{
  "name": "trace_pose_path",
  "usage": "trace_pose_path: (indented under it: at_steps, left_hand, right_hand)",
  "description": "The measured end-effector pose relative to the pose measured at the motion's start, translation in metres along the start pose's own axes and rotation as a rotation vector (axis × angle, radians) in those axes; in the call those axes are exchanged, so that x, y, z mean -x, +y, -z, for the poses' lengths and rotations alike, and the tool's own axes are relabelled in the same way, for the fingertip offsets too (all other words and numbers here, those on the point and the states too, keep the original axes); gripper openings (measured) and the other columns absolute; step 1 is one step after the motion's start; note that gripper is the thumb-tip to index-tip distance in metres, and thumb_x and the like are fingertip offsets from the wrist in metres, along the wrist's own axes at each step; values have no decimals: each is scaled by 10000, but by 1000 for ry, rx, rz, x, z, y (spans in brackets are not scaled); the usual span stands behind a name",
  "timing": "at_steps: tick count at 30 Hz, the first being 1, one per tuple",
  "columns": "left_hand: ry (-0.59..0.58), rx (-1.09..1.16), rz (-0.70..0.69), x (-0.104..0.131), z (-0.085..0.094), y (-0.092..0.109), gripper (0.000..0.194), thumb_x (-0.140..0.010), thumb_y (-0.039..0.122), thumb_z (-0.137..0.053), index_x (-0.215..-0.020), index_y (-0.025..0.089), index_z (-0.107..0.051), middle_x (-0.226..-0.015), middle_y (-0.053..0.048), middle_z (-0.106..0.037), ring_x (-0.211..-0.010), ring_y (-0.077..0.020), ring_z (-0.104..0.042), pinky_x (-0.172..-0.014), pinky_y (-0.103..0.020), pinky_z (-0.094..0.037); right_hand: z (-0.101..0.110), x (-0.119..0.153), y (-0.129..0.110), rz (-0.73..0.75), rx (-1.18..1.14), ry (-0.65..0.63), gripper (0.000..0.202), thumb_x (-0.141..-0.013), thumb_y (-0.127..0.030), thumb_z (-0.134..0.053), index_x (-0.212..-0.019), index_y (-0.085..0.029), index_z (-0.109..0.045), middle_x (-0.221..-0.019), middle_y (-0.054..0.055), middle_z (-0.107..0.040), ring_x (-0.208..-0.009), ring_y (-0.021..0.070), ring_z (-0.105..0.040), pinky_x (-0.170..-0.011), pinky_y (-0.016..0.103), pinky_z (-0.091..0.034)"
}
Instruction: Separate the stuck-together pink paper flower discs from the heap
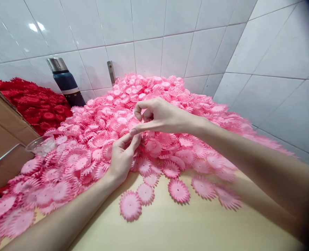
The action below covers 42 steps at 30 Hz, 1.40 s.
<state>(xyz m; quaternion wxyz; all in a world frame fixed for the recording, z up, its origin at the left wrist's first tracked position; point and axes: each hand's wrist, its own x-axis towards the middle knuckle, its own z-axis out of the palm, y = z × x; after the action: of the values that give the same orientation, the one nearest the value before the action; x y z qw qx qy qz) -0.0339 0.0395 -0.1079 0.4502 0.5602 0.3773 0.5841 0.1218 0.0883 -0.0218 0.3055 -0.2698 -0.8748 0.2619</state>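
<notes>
A large heap of pink fringed discs (154,87) covers the back of the pale table. In front of the heap, my left hand (123,153) has its thumb and fingers pressed together in a pinch; whatever is between them is too small to make out. My right hand (154,116) meets it from above, its thumb tip touching the left fingertips and its other fingers curled. Whether the right hand holds anything cannot be seen. Several loose discs, one with a dark centre hole (179,190), lie flat on the table (170,226) nearer to me.
Behind the heap stands a dark blue bottle (67,83) with a metal cap. A red pile (39,101) lies at the left, behind a cardboard box (5,129). A clear plastic cup (42,145) rests among the discs. White tiled walls (149,21) rise behind and at the right.
</notes>
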Motion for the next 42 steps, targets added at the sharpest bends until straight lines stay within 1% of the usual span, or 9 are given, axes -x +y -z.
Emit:
trace_pose_path:
  at_steps: [7, 12, 15, 20, 24, 28, 32, 38, 42]
  left_hand:
    - [22, 102, 46, 1, -1, -1, 172, -822, 295, -647, -718, 159, -668, -675, 5, -629, -617, -106, -547, -604, -210, -444]
    - [197, 190, 67, -4, 1, 0, 189, -806, 258, -616, -644, 163, -635, -658, 10, -631, -607, -110, -568, -576, -207, -453]
    - [137, 147, 75, -5, 2, 0, 155, -793, 251, -648, -683, 155, -699, -693, -6, -671, -646, -112, -588, -622, -208, -463]
    - [97, 60, 132, -3, 2, -2, 151, -743, 304, -746, -792, 164, -771, -784, -25, -726, -711, -116, -602, -686, -213, -461]
    - [122, 31, 144, -3, 3, -3, 157, -708, 272, -780, -829, 171, -769, -836, -30, -739, -763, -126, -620, -726, -219, -469]
    - [102, 54, 143, -4, 4, -2, 151, -748, 234, -736, -895, 196, -733, -876, -14, -725, -817, -126, -624, -754, -216, -473]
    - [88, 38, 163, -4, 5, 3, 87, -757, 213, -716, -832, 192, -678, -797, 12, -675, -737, -105, -584, -679, -191, -453]
    - [61, -52, 171, -5, 3, 10, 177, -727, 304, -767, -760, 168, -658, -729, 12, -630, -683, -113, -545, -648, -202, -439]
    - [63, -86, 174, -5, 4, 10, 206, -754, 351, -745, -742, 155, -681, -726, -13, -642, -676, -126, -543, -641, -215, -431]
  right_hand:
    - [9, 1, 1, 23, 19, -67, 531, -724, -404, -788, -564, -196, -327, -540, -82, -322, -473, 47, -284, -425, 231, -205]
    - [30, 5, 1, -30, -26, 20, 488, -716, -396, -799, -567, -198, -379, -526, -71, -361, -466, 55, -350, -422, 239, -238]
    - [42, 8, 3, -81, 18, 113, 380, -705, -366, -810, -625, -189, -484, -552, -51, -450, -487, 67, -412, -429, 245, -275]
    - [45, 8, 5, -95, 6, 54, 223, -706, -270, -786, -741, -178, -587, -691, 3, -624, -613, 116, -559, -527, 261, -426]
    - [45, 8, 2, -77, 18, 23, 99, -766, -219, -704, -817, -170, -634, -785, 29, -666, -689, 139, -604, -586, 283, -463]
    - [47, 9, 1, -53, -10, 22, 95, -779, -187, -674, -847, -167, -611, -828, 36, -672, -758, 161, -640, -638, 297, -479]
    - [46, 9, -1, -65, 44, 67, 152, -784, -185, -679, -882, -172, -563, -758, 10, -654, -673, 137, -621, -584, 270, -437]
    - [37, 7, -5, -43, 64, 99, 205, -822, -228, -675, -908, -186, -493, -680, -46, -523, -570, 87, -490, -522, 239, -356]
    - [31, 6, -3, -52, 38, 54, 222, -842, -298, -668, -857, -189, -475, -641, -64, -469, -540, 73, -400, -510, 237, -316]
